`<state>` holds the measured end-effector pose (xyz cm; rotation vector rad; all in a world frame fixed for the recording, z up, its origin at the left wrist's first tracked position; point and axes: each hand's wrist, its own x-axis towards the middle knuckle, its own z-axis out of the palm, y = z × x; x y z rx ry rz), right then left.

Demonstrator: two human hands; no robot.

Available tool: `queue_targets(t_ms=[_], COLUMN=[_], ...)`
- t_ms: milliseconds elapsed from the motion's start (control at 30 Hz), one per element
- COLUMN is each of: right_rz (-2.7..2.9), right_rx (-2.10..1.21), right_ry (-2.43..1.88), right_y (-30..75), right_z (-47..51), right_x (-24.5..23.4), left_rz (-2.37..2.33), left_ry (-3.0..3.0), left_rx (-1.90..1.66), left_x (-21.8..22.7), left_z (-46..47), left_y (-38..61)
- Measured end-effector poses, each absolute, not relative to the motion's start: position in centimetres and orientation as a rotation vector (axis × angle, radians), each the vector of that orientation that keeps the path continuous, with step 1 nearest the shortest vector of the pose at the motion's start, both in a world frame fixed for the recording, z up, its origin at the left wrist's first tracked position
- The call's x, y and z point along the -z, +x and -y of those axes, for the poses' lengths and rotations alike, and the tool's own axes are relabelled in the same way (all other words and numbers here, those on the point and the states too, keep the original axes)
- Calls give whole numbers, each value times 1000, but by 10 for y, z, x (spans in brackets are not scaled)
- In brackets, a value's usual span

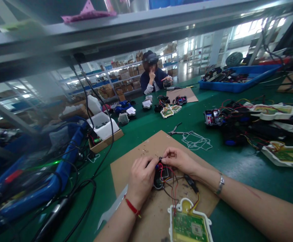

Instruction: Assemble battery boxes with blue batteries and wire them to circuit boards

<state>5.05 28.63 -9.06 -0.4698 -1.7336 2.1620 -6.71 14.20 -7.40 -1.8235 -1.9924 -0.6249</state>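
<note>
On a brown cardboard sheet lies a small black electronic housing with red, black and yellow wires coming out of it. My left hand wraps round its left side, fingers closed at the upper edge. From the other side my right hand pinches at the top of the housing, where a small black piece shows between the two hands. What exactly the right fingertips hold is too small to tell. Wires run down from the housing to a green circuit board in a white frame. A black connector hangs below my right wrist.
Pliers and a tangle of pale gaskets lie beyond the cardboard. Wired assemblies crowd the right. A blue bin and black cables stand left. A metal shelf crosses overhead. A person sits opposite.
</note>
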Motion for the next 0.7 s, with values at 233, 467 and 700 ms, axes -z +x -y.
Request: queue_targets(t_ms=[233,467,700], right_rz=[1715,1672,1691], right_rx=[-2170,-2190,-2222], right_ry=[-462,-442,-430], right_y=[52,48,51], right_z=[-286,-285,-286], right_x=[91,94,94], left_rz=[1985,1983,1972], left_ry=[-1828,-1796,-1779], left_rx=[644,639,671], left_x=[72,75,77], left_z=[-142,-144,-142], left_y=[-65,-67,-67])
